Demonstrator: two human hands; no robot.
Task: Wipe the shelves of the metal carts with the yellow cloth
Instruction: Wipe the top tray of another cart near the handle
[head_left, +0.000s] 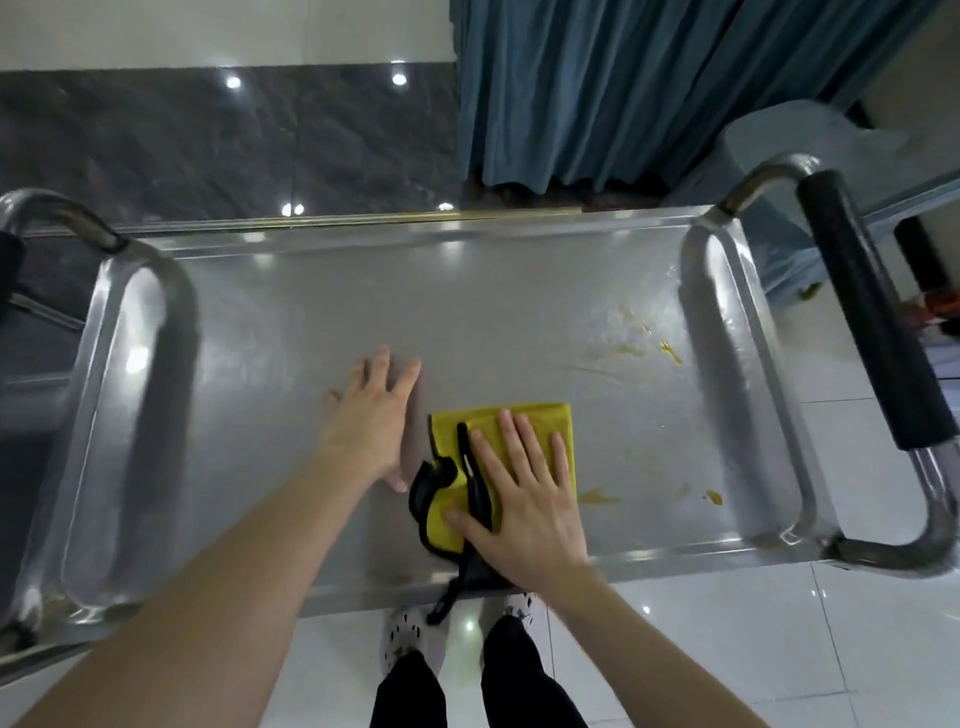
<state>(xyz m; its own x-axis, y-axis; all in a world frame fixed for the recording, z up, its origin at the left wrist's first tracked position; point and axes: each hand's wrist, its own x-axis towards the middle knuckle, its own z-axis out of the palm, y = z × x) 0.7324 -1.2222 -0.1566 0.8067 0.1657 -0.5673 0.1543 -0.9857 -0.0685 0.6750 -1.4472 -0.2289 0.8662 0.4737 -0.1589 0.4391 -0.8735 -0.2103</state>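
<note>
With right hand (524, 499), fingers straight, pressed yellow cloth (545, 421) flat on metal cart shelf (467, 312). Rested left hand (371, 415), spread wide, on bare metal just beside.

The yellow cloth (548, 422), folded and edged in black, lies flat under the pressing right hand (524, 499), just right of the left hand (371, 415). The shiny steel cart shelf (467, 312) spreads beneath both hands, with yellowish smears (628, 353) on it right of the right hand.
</note>
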